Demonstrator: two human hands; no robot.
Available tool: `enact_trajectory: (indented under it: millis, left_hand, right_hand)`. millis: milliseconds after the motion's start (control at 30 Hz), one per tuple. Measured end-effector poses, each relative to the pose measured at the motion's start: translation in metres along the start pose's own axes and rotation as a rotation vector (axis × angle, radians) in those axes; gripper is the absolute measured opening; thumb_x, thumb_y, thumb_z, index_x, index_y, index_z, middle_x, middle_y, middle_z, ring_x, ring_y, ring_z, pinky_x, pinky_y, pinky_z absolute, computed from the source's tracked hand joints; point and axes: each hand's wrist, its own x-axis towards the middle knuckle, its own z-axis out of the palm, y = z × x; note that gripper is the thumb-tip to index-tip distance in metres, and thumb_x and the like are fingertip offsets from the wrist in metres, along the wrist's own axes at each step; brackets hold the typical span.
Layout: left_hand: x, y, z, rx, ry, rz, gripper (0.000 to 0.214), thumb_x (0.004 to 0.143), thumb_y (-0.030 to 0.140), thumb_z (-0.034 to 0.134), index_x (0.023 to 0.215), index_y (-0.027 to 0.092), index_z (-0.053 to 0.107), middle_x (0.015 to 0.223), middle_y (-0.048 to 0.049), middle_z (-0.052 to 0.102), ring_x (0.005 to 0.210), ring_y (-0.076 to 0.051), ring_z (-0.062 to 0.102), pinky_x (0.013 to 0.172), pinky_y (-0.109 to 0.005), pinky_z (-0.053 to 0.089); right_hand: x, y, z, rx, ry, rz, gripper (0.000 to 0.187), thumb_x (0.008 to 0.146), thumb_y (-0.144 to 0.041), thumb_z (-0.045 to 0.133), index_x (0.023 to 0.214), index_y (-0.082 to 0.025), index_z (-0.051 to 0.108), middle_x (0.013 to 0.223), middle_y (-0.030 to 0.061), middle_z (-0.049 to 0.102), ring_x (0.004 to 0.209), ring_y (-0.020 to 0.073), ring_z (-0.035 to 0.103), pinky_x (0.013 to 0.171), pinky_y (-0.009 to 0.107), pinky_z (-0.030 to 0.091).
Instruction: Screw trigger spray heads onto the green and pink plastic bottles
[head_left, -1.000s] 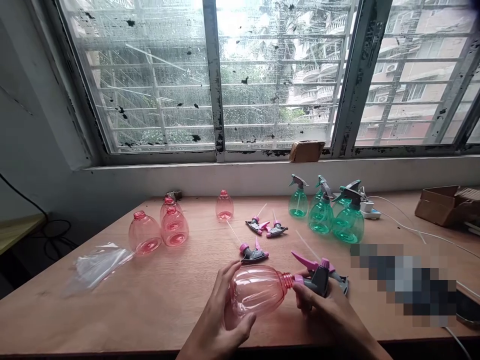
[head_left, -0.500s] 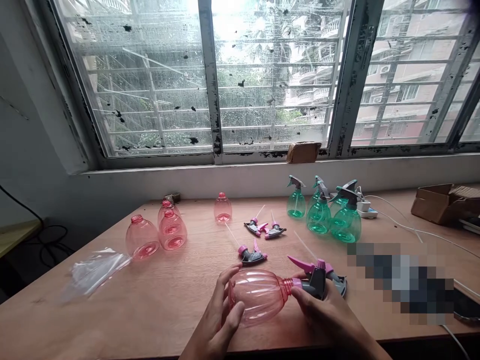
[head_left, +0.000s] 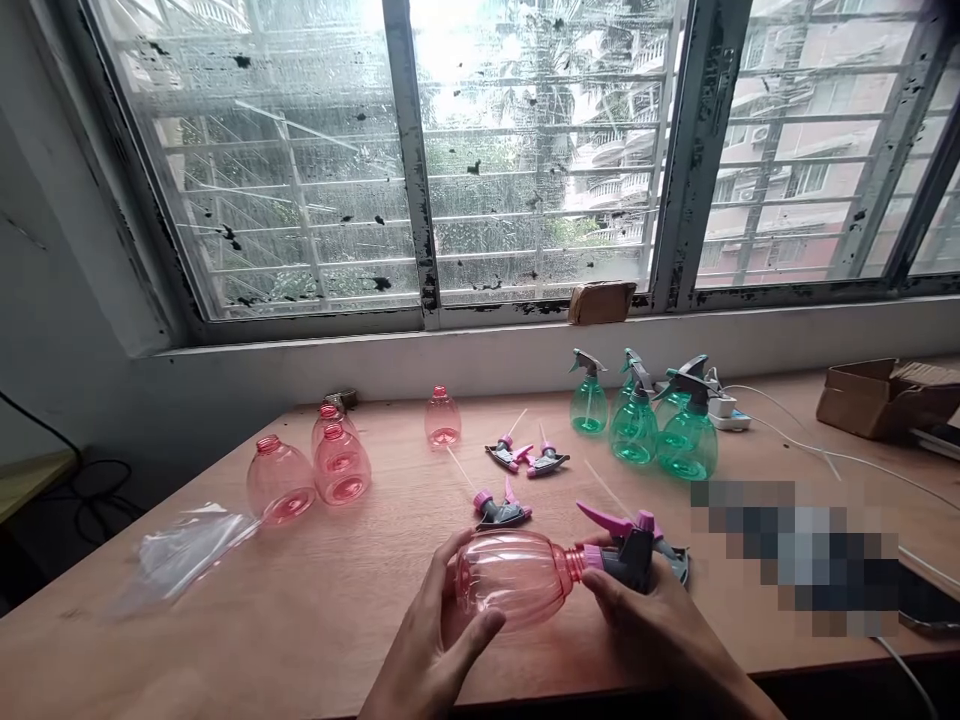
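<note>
A clear pink bottle (head_left: 514, 578) lies on its side between my hands, its neck pointing right. My left hand (head_left: 442, 630) cups the base end, fingers behind it and thumb along the near side. At the neck, my right hand (head_left: 637, 610) grips a grey and pink trigger spray head (head_left: 630, 555), whose pink collar meets the bottle's mouth. Just behind the bottle lies a loose spray head (head_left: 501, 508) with a thin tube. Another loose spray head (head_left: 675, 560) is partly hidden behind my right hand.
Several open pink bottles (head_left: 281, 485) stand at the left and back, near a plastic bag (head_left: 191, 550). Two spray heads (head_left: 546, 460) lie mid-table. Green spray bottles (head_left: 686, 445), a power strip (head_left: 727, 415) with cables and a cardboard box (head_left: 885, 400) are at the right.
The bottle and spray head have tilted up very slightly, and my left thumb has shifted right along the bottle's near side. The camera view has moved a little.
</note>
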Motion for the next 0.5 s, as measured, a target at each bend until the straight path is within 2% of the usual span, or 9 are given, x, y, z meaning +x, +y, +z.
enact_trajectory:
  millis: [133,233,300,400,500]
  left_hand:
    - [0.0001,-0.0007,-0.0005,-0.056,-0.021,-0.028,0.064,0.094,0.050,0.066,0.149,0.032,0.038,0.156,-0.0106,0.047,0.141,-0.035,0.048,0.122,-0.053,0.031]
    - [0.0001,0.0005,0.0006,-0.058,-0.016,-0.027,0.065,0.093,0.049,0.069,0.148,0.031,0.040,0.156,-0.0113,0.048,0.142,-0.036,0.046,0.123,-0.054,0.030]
    - [0.0009,0.0006,0.0016,-0.094,-0.012,-0.037,0.067,0.091,0.053,0.069,0.148,0.030,0.041,0.157,-0.0113,0.047,0.145,-0.036,0.044,0.123,-0.053,0.029]
    - [0.0033,-0.0006,0.0024,-0.174,0.002,-0.050,0.068,0.092,0.064,0.061,0.146,0.027,0.043,0.152,-0.0128,0.053,0.146,-0.035,0.043,0.124,-0.051,0.030]
    - [0.0056,-0.0012,0.0024,-0.175,0.037,-0.058,0.069,0.092,0.070,0.055,0.143,0.024,0.047,0.148,-0.0146,0.057,0.148,-0.036,0.041,0.123,-0.052,0.031]
  right_hand:
    - [-0.0004,-0.0023,-0.0001,0.060,-0.072,0.052,0.055,0.072,-0.053,0.088,0.105,-0.018,0.061,0.056,-0.0046,0.065,0.038,0.0146,0.059,0.040,0.023,0.042]
    - [-0.0002,-0.0033,0.0007,0.020,-0.085,0.066,0.052,0.074,-0.056,0.085,0.102,-0.017,0.064,0.066,0.0001,0.070,0.040,0.0164,0.062,0.039,0.026,0.045]
    - [0.0001,-0.0028,0.0004,-0.046,-0.102,0.034,0.048,0.079,-0.058,0.081,0.095,-0.015,0.068,0.066,0.0027,0.071,0.046,0.0165,0.062,0.044,0.027,0.048]
    - [-0.0001,-0.0010,-0.0011,-0.131,-0.132,-0.020,0.043,0.084,-0.057,0.076,0.079,-0.015,0.068,0.058,0.0028,0.067,0.052,0.0160,0.059,0.050,0.028,0.048]
    - [-0.0010,-0.0003,-0.0019,-0.108,-0.144,-0.040,0.039,0.083,-0.054,0.078,0.078,-0.018,0.064,0.057,0.0000,0.064,0.052,0.0156,0.056,0.049,0.027,0.046]
